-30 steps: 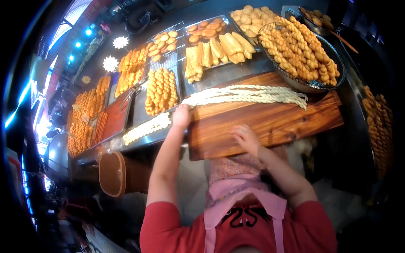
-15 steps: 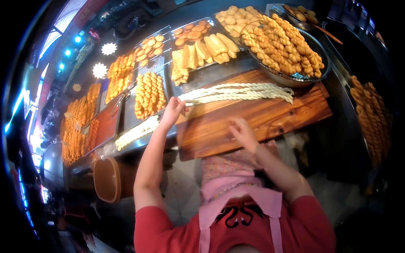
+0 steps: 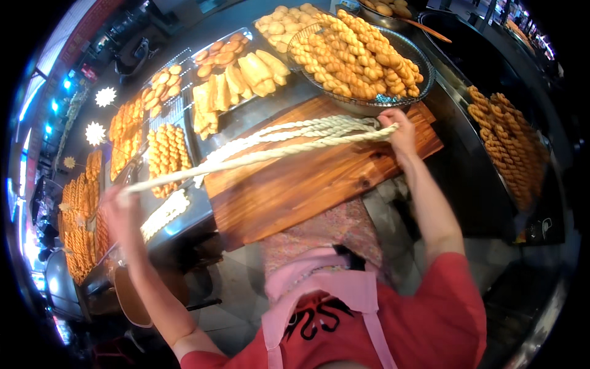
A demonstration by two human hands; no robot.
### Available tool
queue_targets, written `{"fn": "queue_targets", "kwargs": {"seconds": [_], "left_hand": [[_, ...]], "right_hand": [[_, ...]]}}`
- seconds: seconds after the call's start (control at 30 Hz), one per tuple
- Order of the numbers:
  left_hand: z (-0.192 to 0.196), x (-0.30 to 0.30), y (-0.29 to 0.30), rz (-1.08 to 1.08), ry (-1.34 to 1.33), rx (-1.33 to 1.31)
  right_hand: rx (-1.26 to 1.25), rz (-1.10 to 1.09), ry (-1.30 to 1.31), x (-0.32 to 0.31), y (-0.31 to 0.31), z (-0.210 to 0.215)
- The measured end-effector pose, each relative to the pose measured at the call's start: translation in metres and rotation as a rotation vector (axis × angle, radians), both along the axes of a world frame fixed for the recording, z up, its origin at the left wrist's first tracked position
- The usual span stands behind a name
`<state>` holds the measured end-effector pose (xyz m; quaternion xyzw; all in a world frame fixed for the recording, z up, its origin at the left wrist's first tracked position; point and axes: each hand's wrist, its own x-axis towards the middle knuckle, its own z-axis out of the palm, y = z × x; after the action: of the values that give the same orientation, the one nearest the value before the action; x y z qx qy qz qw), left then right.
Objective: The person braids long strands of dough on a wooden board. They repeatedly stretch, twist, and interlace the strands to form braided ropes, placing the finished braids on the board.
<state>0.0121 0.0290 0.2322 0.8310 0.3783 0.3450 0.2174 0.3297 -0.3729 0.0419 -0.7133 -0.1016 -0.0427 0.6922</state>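
We can read no words, brands or numbers. At the far left, we note a red sign with pale, character-like marks, too small and blurred to decipher. On the left, we identify one white star-shaped tag, a second white star tag nearer, and a smaller yellowish star tag; we cannot resolve writing on any. At the right, we observe a white outlined mark, illegible, on a dark surface

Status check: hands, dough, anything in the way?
Left hand, blurred, and right hand holding opposite ends of a pale dough strand. Strand stretched over wooden board, past its left edge; other strands behind. Heaped bowl close beyond right hand; nothing visibly blocking.
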Motion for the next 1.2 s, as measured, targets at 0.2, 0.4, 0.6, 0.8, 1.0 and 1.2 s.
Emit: {"fn": "queue_targets", "kwargs": {"seconds": [0.2, 0.4, 0.6, 0.8, 1.0, 1.2], "left_hand": [[-0.197, -0.007, 0.020, -0.584, 0.512, 0.175], [-0.203, -0.016, 0.046, -0.493, 0.539, 0.291], [-0.174, 0.013, 0.050, -0.345, 0.407, 0.392], [-0.237, -0.042, -0.043, -0.511, 0.639, 0.442], [-0.269, 0.042, 0.040, -0.008, 0.336, 0.502], [-0.285, 0.018, 0.022, -0.169, 0.335, 0.441]], "right_hand": [[-0.984, 0.407, -0.596, -0.012, -0.051, -0.017], [-0.738, 0.487, -0.090, 0.011, -0.085, -0.028], [-0.986, 0.336, -0.177, 0.066, -0.091, 0.001], [-1.233, 0.085, -0.547, 0.000, -0.116, -0.068], [-1.153, -0.199, -0.567, 0.048, -0.117, -0.056], [-1.294, 0.008, -0.511, -0.011, -0.128, -0.082]]}}
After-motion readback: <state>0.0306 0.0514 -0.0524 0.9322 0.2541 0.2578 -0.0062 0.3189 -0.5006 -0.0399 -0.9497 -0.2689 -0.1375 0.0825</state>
